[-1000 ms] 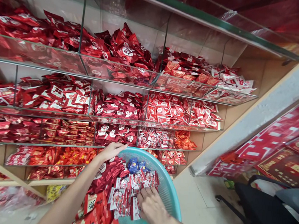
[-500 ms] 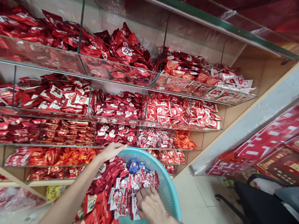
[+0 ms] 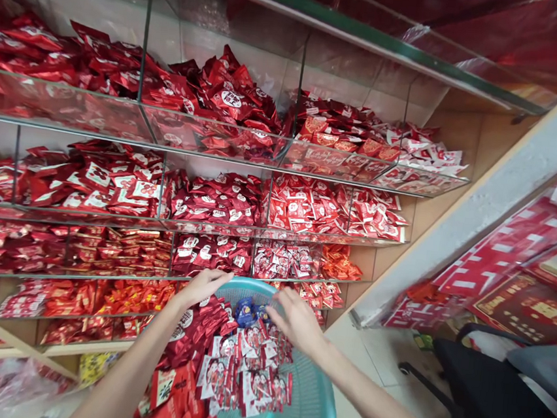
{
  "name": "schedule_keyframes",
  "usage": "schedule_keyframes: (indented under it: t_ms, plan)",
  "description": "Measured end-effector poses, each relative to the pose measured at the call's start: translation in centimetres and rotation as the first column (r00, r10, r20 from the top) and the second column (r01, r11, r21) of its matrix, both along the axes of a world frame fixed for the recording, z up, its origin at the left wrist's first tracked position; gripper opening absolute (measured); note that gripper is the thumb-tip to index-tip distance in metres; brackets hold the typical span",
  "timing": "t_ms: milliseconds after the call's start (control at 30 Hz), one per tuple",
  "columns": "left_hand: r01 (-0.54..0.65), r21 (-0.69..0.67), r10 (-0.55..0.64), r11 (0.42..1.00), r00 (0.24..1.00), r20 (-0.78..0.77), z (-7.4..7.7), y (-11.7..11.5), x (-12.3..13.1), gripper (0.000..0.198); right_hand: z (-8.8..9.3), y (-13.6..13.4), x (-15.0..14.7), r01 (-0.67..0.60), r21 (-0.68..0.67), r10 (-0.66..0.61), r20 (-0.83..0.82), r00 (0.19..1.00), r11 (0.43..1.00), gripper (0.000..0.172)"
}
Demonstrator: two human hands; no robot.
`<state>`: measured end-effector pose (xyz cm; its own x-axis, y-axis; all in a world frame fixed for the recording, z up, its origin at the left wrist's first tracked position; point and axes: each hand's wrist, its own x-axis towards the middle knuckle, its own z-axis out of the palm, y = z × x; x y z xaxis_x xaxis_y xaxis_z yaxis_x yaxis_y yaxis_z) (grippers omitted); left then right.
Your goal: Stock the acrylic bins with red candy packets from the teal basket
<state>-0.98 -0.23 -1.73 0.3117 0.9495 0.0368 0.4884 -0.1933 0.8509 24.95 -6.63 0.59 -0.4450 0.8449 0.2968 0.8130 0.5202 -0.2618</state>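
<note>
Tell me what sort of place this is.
Probably a shop selling wrapped sweets loose: tiered glass bins heaped with red packets, a teal basket of mixed packets that the left hand holds by its rim, and red gift boxes displayed at right.

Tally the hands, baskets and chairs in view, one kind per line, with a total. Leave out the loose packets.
Hands: 2 (left hand, right hand)
Baskets: 1 (teal basket)
Chairs: 1 (black chair)
Total: 4
</note>
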Motion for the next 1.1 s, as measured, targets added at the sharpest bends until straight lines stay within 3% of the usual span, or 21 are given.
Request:
schedule_keyframes:
  t_ms: [100, 167, 367, 567, 833, 1100]
  plan:
    - [0.002, 0.014, -0.002, 1.0, 1.0, -0.008, 0.1, -0.1, 0.0, 0.046, -0.5, 4.9, 2.1, 0.229, -0.049, -0.233, -0.087, 0.969, 0.972, 0.025]
    - [0.0, 0.02, 0.0, 1.0, 1.0, -0.011, 0.1, -0.1, 0.0, 0.046, -1.2, 8.1, 3.6, 0.411, -0.163, -0.43, -0.107, 0.896, 0.897, 0.026]
    - [-0.001, 0.031, 0.001, 1.0, 1.0, 0.001, 0.2, -0.1, 0.1, 0.049, -3.0, 14.4, 5.6, 0.596, -0.262, -0.633, -0.083, 0.77, 0.759, 0.04]
    - [-0.018, 0.014, 0.018, 1.0, 1.0, 0.002, 0.2, -0.1, 0.0, 0.048, -4.2, 15.3, 5.1, 0.637, -0.294, -0.683, -0.084, 0.726, 0.713, 0.041]
    - [-0.03, 0.013, 0.03, 0.999, 0.999, 0.024, 0.4, -0.3, 0.1, 0.049, -3.8, 15.4, 5.0, 0.691, -0.332, -0.741, -0.04, 0.67, 0.642, 0.055]
    - [-0.032, 0.026, 0.032, 0.999, 0.999, 0.018, 0.3, -0.3, 0.1, 0.047, -4.3, 16.3, 5.1, 0.696, -0.349, -0.747, -0.018, 0.665, 0.628, 0.05]
